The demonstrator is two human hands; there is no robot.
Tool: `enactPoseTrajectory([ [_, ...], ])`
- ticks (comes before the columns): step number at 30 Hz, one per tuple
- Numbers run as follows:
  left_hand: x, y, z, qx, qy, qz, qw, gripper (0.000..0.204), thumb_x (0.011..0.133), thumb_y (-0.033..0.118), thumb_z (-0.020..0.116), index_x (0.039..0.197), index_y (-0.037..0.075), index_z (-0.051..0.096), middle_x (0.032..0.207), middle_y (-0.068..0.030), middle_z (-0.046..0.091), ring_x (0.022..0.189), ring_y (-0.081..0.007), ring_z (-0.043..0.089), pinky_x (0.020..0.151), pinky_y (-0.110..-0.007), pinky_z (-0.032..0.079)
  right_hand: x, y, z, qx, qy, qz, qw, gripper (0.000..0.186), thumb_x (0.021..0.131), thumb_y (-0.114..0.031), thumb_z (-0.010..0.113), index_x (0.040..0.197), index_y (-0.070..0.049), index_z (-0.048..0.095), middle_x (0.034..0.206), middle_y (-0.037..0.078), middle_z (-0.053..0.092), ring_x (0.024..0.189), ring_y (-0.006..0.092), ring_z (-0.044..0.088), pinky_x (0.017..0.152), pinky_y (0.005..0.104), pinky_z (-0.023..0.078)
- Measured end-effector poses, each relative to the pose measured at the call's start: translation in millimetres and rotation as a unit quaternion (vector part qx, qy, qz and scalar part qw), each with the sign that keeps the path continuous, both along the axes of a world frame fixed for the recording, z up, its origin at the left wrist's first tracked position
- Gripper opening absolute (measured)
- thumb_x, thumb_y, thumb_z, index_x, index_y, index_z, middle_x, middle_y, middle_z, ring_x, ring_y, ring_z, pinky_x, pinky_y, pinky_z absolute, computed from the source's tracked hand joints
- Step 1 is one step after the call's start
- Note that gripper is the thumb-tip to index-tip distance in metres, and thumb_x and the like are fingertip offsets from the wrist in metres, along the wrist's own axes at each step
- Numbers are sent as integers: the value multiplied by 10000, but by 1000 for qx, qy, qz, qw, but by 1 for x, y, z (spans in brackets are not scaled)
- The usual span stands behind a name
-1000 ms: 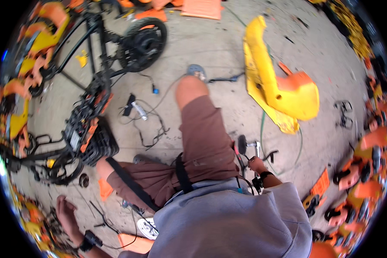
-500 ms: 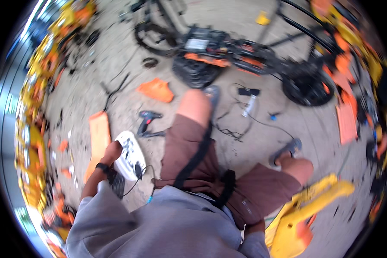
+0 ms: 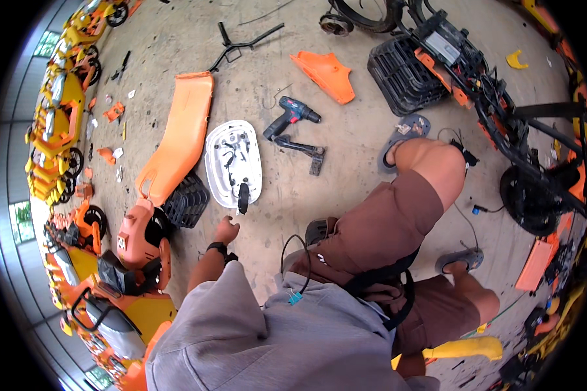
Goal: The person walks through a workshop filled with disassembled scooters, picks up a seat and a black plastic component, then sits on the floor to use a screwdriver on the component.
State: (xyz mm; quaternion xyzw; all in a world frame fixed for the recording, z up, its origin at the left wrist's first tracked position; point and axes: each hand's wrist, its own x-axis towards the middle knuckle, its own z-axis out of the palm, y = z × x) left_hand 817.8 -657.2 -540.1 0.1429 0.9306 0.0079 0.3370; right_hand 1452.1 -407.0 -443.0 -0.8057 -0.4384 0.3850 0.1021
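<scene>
Your left hand (image 3: 226, 229), loosely curled, its hold impossible to tell, is nearest the white shell (image 3: 242, 171), which lies just ahead, long axis running away from you. Your right hand is hidden; beyond, rightward, rests a drill (image 3: 287, 118).

A dusty grey-beige concrete floor (image 3: 169, 52), speckled with dark stains and small orange and white scraps (image 3: 115, 111), is spreading across the room and catching soft, even light. Along the left side, a pale grey wall of long ribbed panels (image 3: 12, 163) is rising, and its small rectangular windows (image 3: 21, 220) are glowing with daylight and green foliage. Before it, parked yellow-and-orange scooters (image 3: 52, 156) are standing in a long row.
</scene>
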Motion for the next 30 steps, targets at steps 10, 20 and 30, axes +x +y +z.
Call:
enactPoseTrajectory([
  [10, -30, 28, -83, 127, 6, 211, 969, 279, 812, 165, 675, 827, -111, 635, 567, -148, 616, 440, -273, 613, 437, -354, 509, -25, -12, 41, -5, -35, -32, 999, 395, 782, -258, 586, 1111, -40, 572, 1044, 251, 642, 1011, 391, 609, 880, 445, 486],
  [20, -28, 138, 154, 451, -301, 242, 804, 268, 966, 172, 529, 1122, -43, 566, 1008, -116, 650, 899, -246, 665, 735, -350, 556, -46, 33, 31, 14, -19, -29, 999, 418, 786, -258, 584, 1152, -58, 552, 1048, 249, 641, 1012, 388, 610, 880, 445, 487],
  [30, 33, 259, 314, 622, -398, 84, 669, 445, 930, 133, 568, 1322, 8, 398, 1099, -150, 624, 924, -287, 653, 760, -412, 545, -15, 89, 15, 47, 19, -1, 999, 445, 789, -258, 582, 1192, -76, 532, 1052, 247, 641, 1013, 385, 611, 880, 446, 487],
])
